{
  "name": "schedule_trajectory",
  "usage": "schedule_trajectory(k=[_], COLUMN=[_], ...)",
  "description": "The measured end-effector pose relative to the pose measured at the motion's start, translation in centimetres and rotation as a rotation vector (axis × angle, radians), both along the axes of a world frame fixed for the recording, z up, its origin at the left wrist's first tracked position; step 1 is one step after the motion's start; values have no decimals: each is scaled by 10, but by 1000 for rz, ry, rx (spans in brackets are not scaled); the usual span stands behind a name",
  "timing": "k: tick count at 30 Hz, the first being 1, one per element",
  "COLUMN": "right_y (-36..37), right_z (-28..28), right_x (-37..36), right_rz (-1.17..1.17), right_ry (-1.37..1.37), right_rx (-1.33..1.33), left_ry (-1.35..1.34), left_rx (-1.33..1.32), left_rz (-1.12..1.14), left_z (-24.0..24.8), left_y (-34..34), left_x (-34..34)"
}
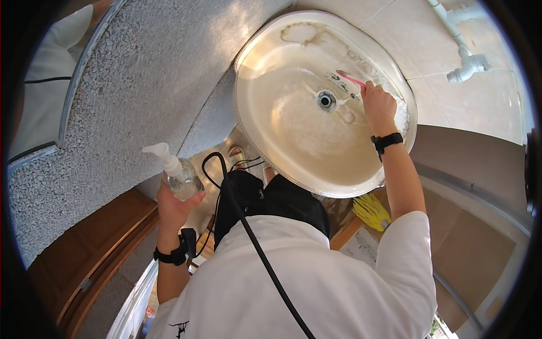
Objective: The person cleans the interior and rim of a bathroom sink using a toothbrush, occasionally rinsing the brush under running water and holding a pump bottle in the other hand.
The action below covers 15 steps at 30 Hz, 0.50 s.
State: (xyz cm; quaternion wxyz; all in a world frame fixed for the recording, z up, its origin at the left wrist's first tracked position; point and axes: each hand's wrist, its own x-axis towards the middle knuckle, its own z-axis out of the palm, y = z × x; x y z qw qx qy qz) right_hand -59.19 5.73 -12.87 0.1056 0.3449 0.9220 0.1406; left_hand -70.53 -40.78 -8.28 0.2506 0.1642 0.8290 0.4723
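Clearly, the pink brush (351, 78) is over the inner right side of the cream sink (282, 141), its tip pointing up and to the left; whether its bristles touch the basin is hard to tell. The person's right hand (379, 104) pinches the near end of the handle, the fingers closed around it. Dark marks lie just beside the brush, and the round drain (326, 101) sits a little below and to the left of it. Brownish stains show near the far rim, with whitish patches along the right side.

Well apart from the sink, the left hand (174, 210) grips a clear bottle (184, 182) with a white pump top, thumb on one side; the other fingers are mostly hidden. Both wrists wear black bands. Farther out are a white tap (470, 66) at upper right, a yellow mop (370, 210) below the sink and a rough grey wall (141, 79) on the left
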Motion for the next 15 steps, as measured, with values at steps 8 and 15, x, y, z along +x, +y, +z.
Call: schedule_trajectory(k=[8, 15], right_y=[20, 25], right_z=[5, 4], right_x=[34, 29], right_rz=[-17, 47], right_ry=[-134, -98], right_rx=[-35, 19], left_ry=[-9, 24], left_rx=[37, 5], left_rz=[28, -26], left_z=[5, -1], left_y=[0, -3], left_x=[2, -1])
